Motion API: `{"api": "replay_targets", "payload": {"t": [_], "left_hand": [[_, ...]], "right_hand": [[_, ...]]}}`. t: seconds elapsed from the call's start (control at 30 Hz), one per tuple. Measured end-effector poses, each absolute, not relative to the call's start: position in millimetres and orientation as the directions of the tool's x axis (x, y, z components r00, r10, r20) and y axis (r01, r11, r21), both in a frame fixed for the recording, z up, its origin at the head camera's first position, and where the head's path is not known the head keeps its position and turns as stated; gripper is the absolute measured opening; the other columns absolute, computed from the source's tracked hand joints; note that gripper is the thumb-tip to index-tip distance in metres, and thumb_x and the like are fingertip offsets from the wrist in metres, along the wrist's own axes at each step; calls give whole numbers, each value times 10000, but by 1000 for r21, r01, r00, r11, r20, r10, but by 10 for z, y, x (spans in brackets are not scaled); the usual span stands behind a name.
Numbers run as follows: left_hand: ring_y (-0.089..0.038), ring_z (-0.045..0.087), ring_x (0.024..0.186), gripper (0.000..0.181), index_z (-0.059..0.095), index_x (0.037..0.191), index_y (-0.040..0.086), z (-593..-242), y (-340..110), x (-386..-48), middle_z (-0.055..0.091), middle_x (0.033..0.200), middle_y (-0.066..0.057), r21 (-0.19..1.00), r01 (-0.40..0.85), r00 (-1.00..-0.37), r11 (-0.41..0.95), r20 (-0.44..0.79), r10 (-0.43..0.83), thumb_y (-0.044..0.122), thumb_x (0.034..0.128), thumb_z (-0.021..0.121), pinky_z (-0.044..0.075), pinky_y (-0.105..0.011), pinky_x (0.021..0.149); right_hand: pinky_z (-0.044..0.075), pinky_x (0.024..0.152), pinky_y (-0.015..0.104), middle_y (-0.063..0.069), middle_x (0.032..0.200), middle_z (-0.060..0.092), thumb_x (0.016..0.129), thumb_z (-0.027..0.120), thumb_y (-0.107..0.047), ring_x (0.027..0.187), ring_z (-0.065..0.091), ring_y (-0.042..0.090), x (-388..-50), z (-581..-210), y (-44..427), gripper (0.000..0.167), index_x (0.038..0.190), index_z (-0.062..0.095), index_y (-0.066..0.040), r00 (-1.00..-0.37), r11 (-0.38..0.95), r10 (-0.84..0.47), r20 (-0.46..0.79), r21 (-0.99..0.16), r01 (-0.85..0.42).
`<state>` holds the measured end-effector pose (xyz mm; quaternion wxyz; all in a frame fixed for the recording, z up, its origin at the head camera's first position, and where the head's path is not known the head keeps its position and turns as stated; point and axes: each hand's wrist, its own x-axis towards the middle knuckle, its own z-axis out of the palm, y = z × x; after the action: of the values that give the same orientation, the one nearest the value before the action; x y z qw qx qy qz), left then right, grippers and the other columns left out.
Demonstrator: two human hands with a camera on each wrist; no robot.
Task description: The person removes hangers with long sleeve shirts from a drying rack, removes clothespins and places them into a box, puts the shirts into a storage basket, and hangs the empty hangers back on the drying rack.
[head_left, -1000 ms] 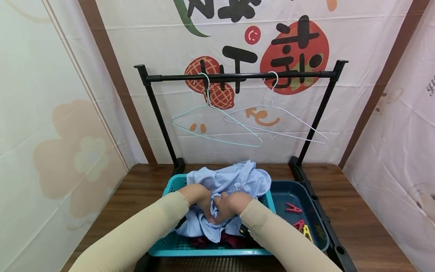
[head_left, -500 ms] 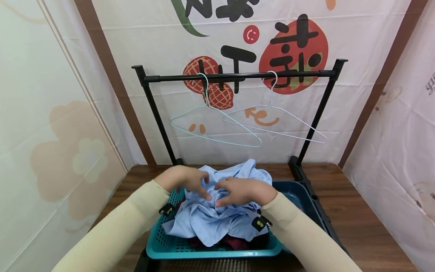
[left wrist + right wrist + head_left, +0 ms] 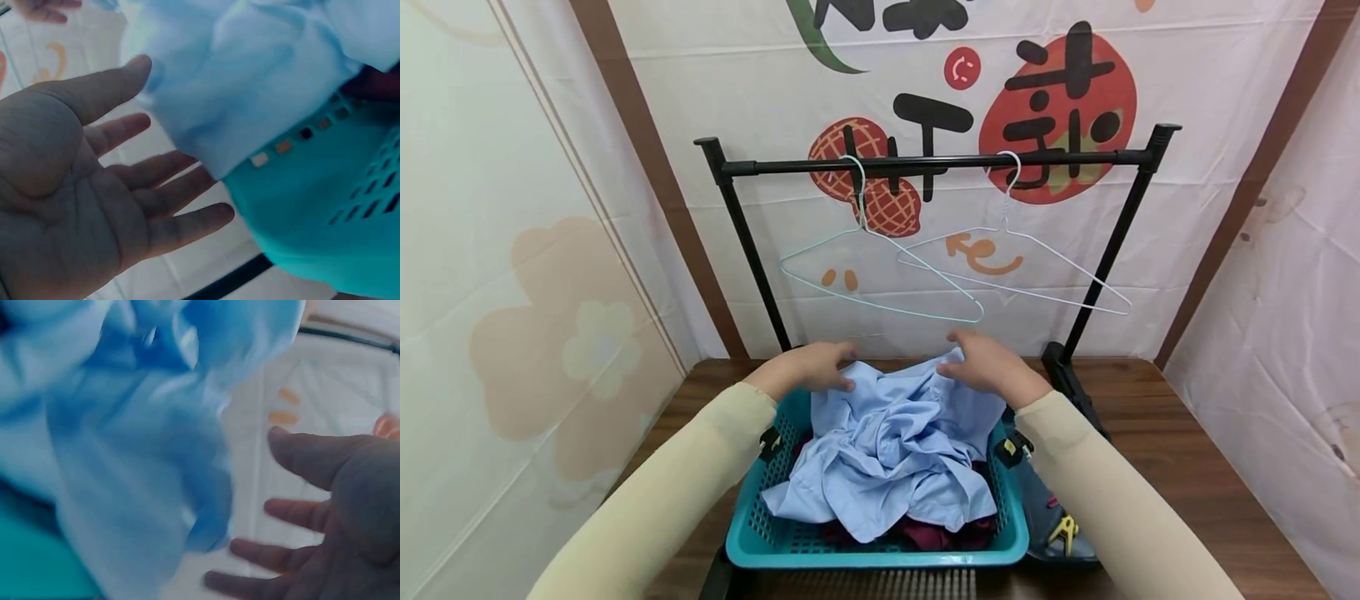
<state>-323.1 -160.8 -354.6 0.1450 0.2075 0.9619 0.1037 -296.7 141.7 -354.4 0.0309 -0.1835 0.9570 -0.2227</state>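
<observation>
A crumpled light blue garment [image 3: 887, 450] lies heaped in a turquoise basket [image 3: 880, 560], over some dark red cloth [image 3: 928, 536]. My left hand [image 3: 811, 367] is at the garment's far left corner, its fingers spread in the left wrist view, beside the cloth. At the far right corner, my right hand [image 3: 988, 367] has its fingers extended near the garment's back edge. In the right wrist view, that hand [image 3: 312, 525] is apart from the hanging blue fabric [image 3: 144, 444]. Neither hand grips anything.
Behind the basket stands a black rack [image 3: 752, 168] with a pale green hanger [image 3: 880, 306] and a white hanger [image 3: 1037, 293] on its bar. Right of the basket, partly under my right sleeve, is a dark blue tray [image 3: 1037, 512] holding a yellow clip [image 3: 1064, 532] and something red.
Both hands have drawn out of the garment's middle, parted, and moved to its far left and right corners. The garment now lies more spread over the basket.
</observation>
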Motion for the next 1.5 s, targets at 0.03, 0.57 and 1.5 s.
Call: {"api": "replay_targets", "payload": {"t": [0.03, 0.57, 1.5], "left_hand": [[-346, 472, 1403, 587, 461, 1515, 106, -3566, -1622, -3251, 510, 1519, -147, 266, 359, -869, 894, -255, 425, 277, 1001, 688, 400, -531, 1136], [-273, 590, 1177, 402, 638, 1350, 100, -3598, -1643, -3477, 647, 1302, -97, 311, 331, -851, 891, -310, 424, 213, 974, 723, 481, -500, 1052], [-222, 616, 937, 123, 698, 1023, 142, -3273, -1909, -3140, 690, 1025, -42, 494, 410, -904, 767, 109, 413, 240, 955, 731, 514, -409, 827]], "right_hand": [[451, 1080, 538, 221, 1491, 513, 1002, 659, -372, 1333, 530, 384, -2999, -3564, 1448, 658, 1514, 437, -22, -936, 842, -351, -8, -440, -312], [509, 960, 452, 182, 1370, 613, 908, 759, -145, 1143, 592, 302, -3257, -3674, 1524, 466, 1352, 646, -60, -928, 878, -335, -166, -412, -243], [503, 786, 398, 91, 1017, 710, 946, 725, -123, 890, 608, 241, -2920, -3494, 1627, 142, 1078, 750, -78, -944, 770, -212, 251, -553, -320]]}}
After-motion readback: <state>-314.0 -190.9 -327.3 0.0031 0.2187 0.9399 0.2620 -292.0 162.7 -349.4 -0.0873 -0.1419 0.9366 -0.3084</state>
